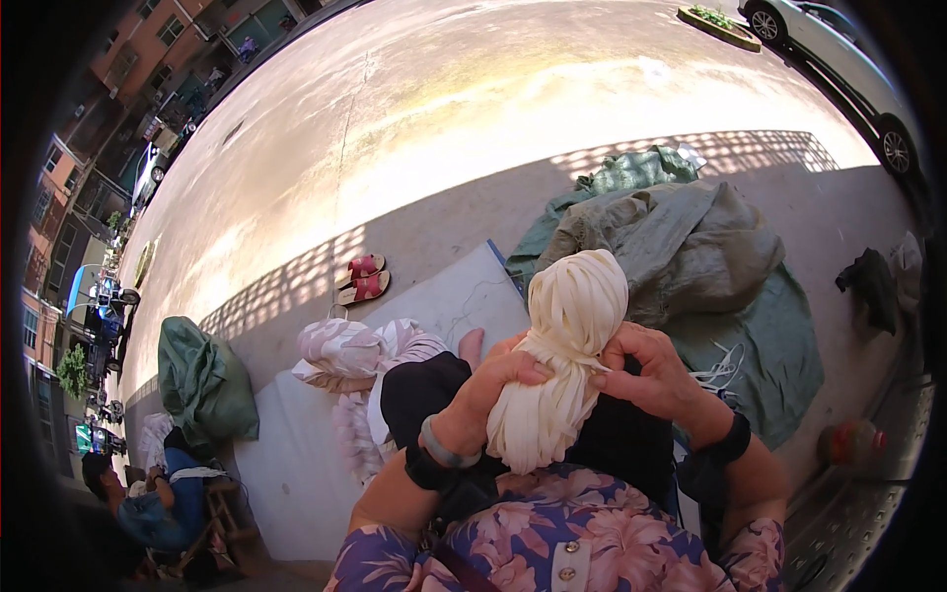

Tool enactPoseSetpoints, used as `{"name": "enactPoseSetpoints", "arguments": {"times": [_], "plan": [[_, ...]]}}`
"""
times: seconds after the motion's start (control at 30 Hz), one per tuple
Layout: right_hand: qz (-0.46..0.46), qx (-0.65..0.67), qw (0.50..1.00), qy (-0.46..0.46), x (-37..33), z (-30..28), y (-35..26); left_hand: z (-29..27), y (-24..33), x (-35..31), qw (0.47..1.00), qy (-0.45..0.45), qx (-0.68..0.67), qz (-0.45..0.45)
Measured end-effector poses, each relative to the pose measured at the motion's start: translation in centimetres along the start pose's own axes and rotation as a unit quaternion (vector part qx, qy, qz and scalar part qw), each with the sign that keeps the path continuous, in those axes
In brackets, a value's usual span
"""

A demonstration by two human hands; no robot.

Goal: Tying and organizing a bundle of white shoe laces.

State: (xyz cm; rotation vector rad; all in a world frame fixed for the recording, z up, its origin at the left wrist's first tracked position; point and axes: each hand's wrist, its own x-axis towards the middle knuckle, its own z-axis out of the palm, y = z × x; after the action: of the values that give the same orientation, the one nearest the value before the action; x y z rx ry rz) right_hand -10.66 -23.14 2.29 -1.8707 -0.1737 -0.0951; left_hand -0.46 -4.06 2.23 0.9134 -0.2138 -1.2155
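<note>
Gripping cream bundle; left fingers, right fingers closed

The person wore a blue-purple top printed with large pink flowers, its short sleeves patterned alike. A pale strip on the front bore two round studs. Above the bare left hand were a smooth grey bangle and a black band; above the bare right hand, a matching band. Black cloth covered the legs.
</note>
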Motion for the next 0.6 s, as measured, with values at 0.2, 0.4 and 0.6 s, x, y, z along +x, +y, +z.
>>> {"name": "enactPoseSetpoints", "arguments": {"times": [0.2,0.4,0.6], "plan": [[-0.095,-0.029,0.975,0.199,1.2,2.8,-0.8,-0.1,0.0,0.3,0.999,0.024,0.011,0.018],[-0.176,-0.156,0.957,0.172,1.2,2.5,-1.4,-0.2,-0.4,0.9,0.995,0.028,0.058,0.071],[-0.147,-0.104,0.971,0.159,1.1,2.8,-0.5,-0.6,-0.5,1.4,0.997,0.019,0.026,0.071]]}}
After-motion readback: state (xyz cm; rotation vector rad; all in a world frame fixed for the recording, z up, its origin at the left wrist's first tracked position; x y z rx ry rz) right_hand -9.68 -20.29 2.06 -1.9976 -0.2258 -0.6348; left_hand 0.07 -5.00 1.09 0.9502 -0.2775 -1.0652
